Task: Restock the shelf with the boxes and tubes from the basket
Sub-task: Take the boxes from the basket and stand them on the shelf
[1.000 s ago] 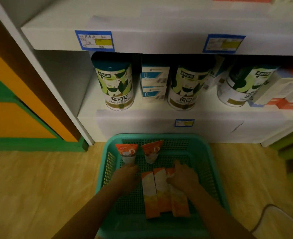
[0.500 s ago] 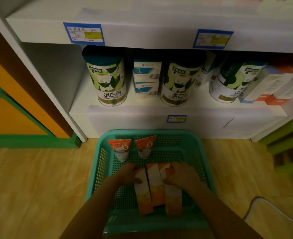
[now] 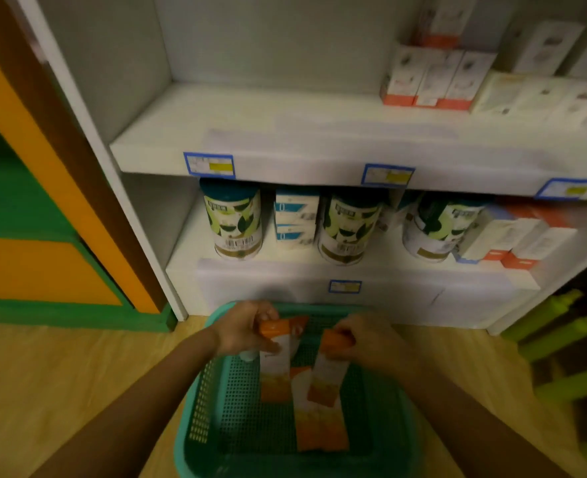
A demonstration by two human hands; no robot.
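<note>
Two boxes have just been raised by their top ends from the basket (image 3: 181, 457). The left box (image 3: 275, 370) is gripped by the left hand (image 3: 247, 327), the right box (image 3: 328, 374) by the right hand (image 3: 364, 339). A third box (image 3: 319, 422) is left flat at 6 o'clock. Transfer to the shelf (image 3: 250, 122) at 12 o'clock is judged next.

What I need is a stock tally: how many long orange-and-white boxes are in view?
3 long orange-and-white cardboard boxes: one gripped by the left hand, one by the right hand, one lying flat in the teal plastic basket. More could be hidden beneath them.
</note>
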